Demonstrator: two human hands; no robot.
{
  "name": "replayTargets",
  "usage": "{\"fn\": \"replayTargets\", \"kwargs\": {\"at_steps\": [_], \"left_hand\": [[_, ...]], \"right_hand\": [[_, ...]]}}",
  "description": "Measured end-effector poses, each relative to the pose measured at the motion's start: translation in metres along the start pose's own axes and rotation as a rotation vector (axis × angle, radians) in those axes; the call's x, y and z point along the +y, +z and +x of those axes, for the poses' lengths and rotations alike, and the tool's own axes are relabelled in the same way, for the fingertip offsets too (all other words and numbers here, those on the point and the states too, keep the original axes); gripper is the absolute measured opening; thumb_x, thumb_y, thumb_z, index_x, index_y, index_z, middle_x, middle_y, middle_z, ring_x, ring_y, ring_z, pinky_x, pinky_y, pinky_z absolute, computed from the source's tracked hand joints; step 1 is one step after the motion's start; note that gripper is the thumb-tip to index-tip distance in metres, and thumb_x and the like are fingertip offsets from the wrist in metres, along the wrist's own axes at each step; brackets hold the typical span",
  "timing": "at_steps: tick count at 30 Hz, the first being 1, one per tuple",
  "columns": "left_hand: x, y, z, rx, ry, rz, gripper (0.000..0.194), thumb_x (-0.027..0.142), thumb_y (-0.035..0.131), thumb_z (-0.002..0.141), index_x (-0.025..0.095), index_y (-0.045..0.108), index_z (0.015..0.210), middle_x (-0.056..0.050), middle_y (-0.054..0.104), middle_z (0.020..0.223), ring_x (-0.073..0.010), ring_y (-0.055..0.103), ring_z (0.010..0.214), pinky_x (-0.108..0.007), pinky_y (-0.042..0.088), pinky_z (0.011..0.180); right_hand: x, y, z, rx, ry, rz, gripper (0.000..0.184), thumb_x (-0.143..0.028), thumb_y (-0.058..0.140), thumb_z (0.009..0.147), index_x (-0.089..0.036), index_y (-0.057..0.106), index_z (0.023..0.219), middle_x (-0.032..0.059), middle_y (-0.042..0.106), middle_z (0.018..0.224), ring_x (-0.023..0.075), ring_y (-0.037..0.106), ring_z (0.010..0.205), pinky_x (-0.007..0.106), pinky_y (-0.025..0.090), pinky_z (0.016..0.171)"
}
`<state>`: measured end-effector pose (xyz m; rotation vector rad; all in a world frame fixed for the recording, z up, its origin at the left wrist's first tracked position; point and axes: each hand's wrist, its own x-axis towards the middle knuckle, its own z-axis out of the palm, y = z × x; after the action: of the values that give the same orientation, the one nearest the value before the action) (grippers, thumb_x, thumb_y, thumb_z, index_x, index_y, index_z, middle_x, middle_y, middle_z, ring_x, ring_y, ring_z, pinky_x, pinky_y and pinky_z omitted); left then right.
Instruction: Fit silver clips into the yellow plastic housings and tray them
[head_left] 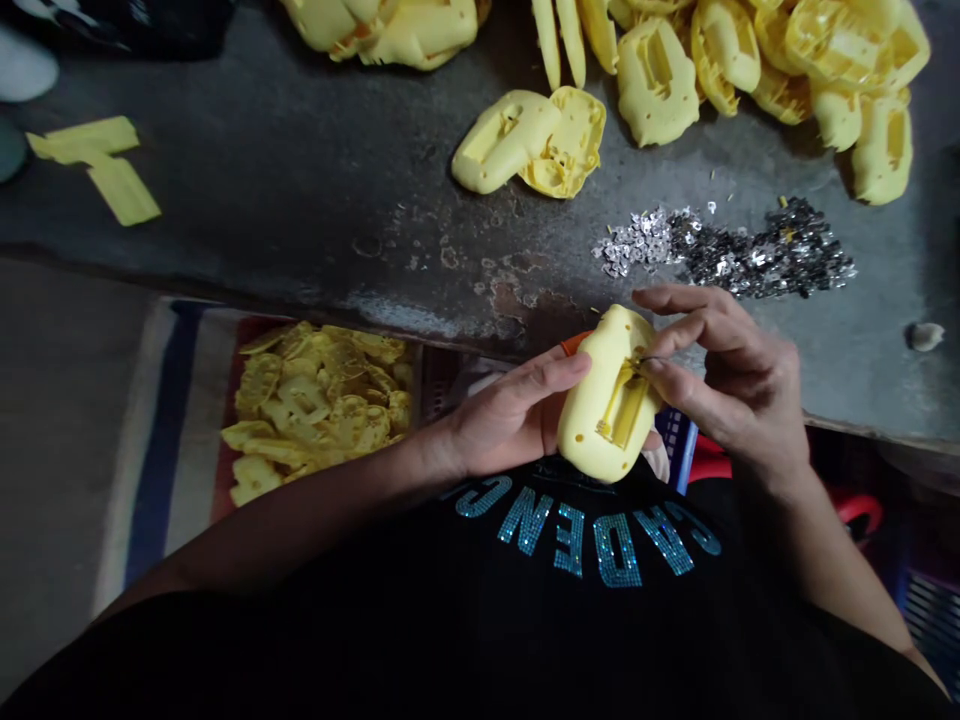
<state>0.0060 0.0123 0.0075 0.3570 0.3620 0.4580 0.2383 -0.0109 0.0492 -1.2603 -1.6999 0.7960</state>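
My left hand point(517, 405) is closed round a yellow plastic toy shell point(581, 420), its thumb pressed on the near side. The shell is tilted, and its recessed slot, like a battery compartment, faces up. At the upper end of that slot, my right hand point(739, 370) pinches a small dark metal piece point(646, 359) between thumb and index finger. The piece is mostly hidden by the fingertips. Just beyond my right hand, a pile of small shiny metal pieces point(750, 250) lies on the grey bench point(300, 200).
More yellow shells point(656, 85) are heaped along the back of the bench; two shell halves point(499, 140) lie nearer. Yellow strips point(124, 185) are at left. Below the bench edge stands a container of yellow parts point(315, 400). A small pale lump point(925, 336) sits at right.
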Motion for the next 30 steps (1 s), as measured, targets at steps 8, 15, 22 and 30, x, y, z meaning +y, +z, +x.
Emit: {"fn": "replayTargets", "kwargs": {"at_steps": [8,15,22,30], "left_hand": [[-0.003,-0.003,0.004,-0.05,0.033,-0.02,0.062,0.056,0.084,0.103,0.025,0.07,0.155,-0.014,0.079,0.154,-0.0384,0.077,0.141,-0.056,0.064,0.12],[-0.006,-0.003,0.006,-0.052,0.04,-0.02,0.063,0.056,0.084,0.104,0.026,0.068,0.156,-0.014,0.08,0.152,-0.0364,0.082,0.132,-0.053,0.068,0.113],[-0.007,-0.001,0.005,-0.011,0.055,-0.001,0.066,0.057,0.085,0.102,0.027,0.066,0.158,-0.014,0.08,0.15,-0.036,0.082,0.13,-0.049,0.07,0.106],[-0.001,-0.002,-0.001,-0.111,-0.062,0.021,0.086,0.075,0.075,0.102,0.027,0.054,0.171,-0.02,0.081,0.142,-0.0403,0.086,0.116,-0.041,0.073,0.075]], "right_hand": [[-0.002,0.001,0.002,0.023,-0.033,-0.029,0.008,-0.029,0.084,0.098,-0.03,0.078,0.095,0.0037,0.084,0.133,0.0324,0.076,0.129,0.059,0.06,0.114],[-0.006,0.002,-0.003,0.078,-0.116,-0.147,0.009,-0.026,0.085,0.096,-0.029,0.076,0.094,0.005,0.087,0.123,0.0299,0.08,0.112,0.055,0.062,0.104],[-0.012,0.002,-0.007,0.048,-0.09,-0.236,0.008,-0.031,0.081,0.104,-0.031,0.078,0.097,0.0051,0.087,0.124,0.0314,0.082,0.111,0.056,0.064,0.099],[-0.012,-0.013,-0.017,0.061,-0.299,-0.522,0.027,-0.029,0.081,0.105,-0.043,0.083,0.129,0.0037,0.087,0.133,0.0338,0.08,0.106,0.058,0.055,0.094]]}}
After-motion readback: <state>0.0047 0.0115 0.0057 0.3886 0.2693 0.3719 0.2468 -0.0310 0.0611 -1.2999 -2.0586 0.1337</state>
